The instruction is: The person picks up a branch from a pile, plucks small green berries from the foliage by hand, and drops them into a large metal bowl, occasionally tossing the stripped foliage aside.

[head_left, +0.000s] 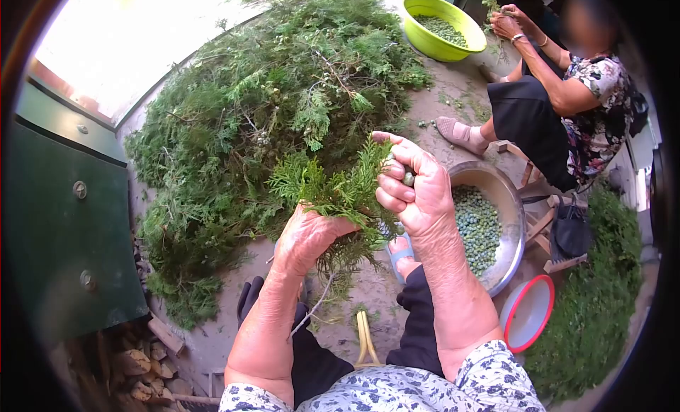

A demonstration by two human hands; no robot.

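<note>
My left hand [309, 236] is closed around a leafy evergreen branch [315, 180]; its bare stem hangs down past my wrist. At the branch's right side, my right hand [419, 192] is curled shut, with small green cones [409, 177] showing between the fingers. How many cones it holds is hidden. Just right of that forearm, a metal basin [516, 231] holds many loose green cones [478, 231]. A large heap of cut evergreen branches [234, 129] lies beyond my left hand.
A yellow-green tub [460, 52] with cones stands at the back. Another person [567, 100] sits at the right, handling a sprig. A red-rimmed white bowl [528, 313] leans near stripped greenery [595, 306]. Firewood [134, 362] lies lower left, below a green panel [64, 221].
</note>
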